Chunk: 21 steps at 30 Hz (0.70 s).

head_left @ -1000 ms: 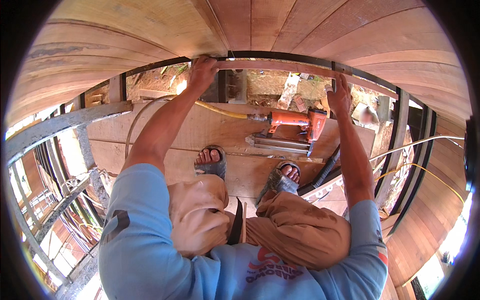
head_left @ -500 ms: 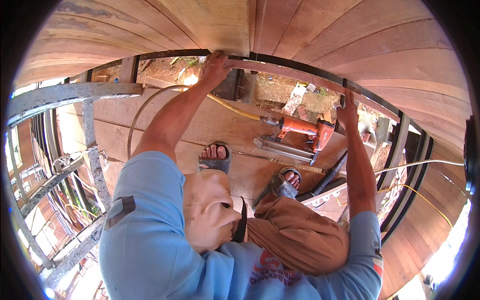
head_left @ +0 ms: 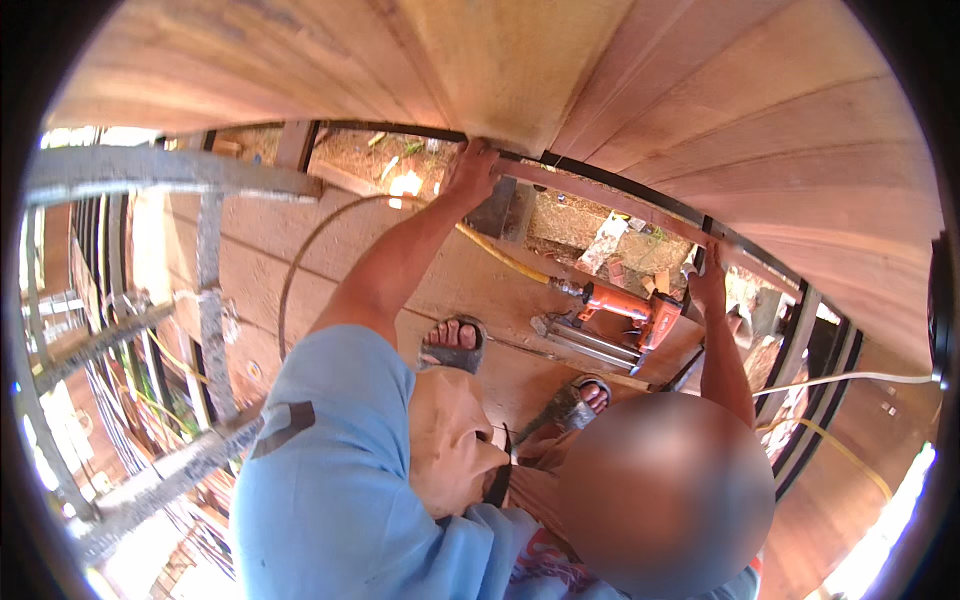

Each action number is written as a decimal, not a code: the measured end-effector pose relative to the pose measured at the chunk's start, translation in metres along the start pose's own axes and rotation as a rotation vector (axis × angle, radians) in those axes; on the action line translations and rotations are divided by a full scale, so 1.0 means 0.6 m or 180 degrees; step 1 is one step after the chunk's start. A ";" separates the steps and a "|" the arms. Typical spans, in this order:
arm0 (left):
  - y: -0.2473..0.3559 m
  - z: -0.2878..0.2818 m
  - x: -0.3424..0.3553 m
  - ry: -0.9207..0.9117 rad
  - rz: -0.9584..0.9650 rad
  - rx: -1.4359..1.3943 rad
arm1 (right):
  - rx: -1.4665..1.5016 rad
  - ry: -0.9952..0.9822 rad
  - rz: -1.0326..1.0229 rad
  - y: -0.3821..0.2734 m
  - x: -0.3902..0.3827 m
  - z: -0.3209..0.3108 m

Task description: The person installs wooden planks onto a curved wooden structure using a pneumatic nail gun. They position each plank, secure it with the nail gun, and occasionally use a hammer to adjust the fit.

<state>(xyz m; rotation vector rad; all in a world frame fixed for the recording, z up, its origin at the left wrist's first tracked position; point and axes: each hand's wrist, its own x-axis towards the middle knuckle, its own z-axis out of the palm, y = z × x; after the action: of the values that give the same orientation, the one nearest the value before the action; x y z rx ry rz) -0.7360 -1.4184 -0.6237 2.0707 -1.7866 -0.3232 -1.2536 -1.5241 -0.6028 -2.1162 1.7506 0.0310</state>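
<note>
A narrow reddish wooden strip (head_left: pixel 610 198) runs along the lower edge of the plank wall, against a dark metal rail. My left hand (head_left: pixel 472 172) is closed on the strip's left end, fingers up at the wall's edge. Farther right, my right hand (head_left: pixel 708 278) grips the strip from below, its fingertips on the wood; the thumb side is partly seen. Below and between my hands, an orange air nailer (head_left: pixel 625 303) lies on the boards, joined to a yellow hose (head_left: pixel 500 250). Neither hand touches it.
The plank wall (head_left: pixel 690 90) curves overhead. My sandalled feet (head_left: pixel 452 343) stand on wooden boards (head_left: pixel 390 295). Grey scaffold bars (head_left: pixel 170 170) are at the left. Rubble (head_left: pixel 600 240) shows through the gap below the wall. A round blur hides part of my lap.
My view has tilted and come closer to the wall, so the scene sits farther right and lower. Both hands keep hold of the strip; the nailer lies where it was.
</note>
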 end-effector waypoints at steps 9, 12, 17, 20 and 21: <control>0.050 -0.023 -0.019 -0.0241 0.0216 -0.0619 | -0.0114 0.0406 0.0109 0.014 -0.004 0.025; 0.074 -0.025 -0.028 -0.0865 0.0154 -0.0674 | -0.0120 0.0563 0.0133 0.011 -0.015 0.022; 0.122 -0.021 -0.038 -0.1402 -0.0042 -0.0654 | -0.0241 0.0841 0.0004 0.007 -0.029 0.020; 0.133 -0.024 -0.041 -0.1555 -0.0065 -0.0721 | -0.0209 0.0979 -0.0121 0.017 -0.029 0.028; 0.135 -0.026 -0.041 -0.1554 -0.0153 -0.0784 | -0.0184 0.0988 -0.0151 0.016 -0.031 0.022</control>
<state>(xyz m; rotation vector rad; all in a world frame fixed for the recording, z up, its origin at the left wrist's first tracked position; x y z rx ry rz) -0.8063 -1.4012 -0.5763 1.9709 -1.8354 -1.0836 -1.2642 -1.5037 -0.6126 -2.3031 1.8866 -0.2775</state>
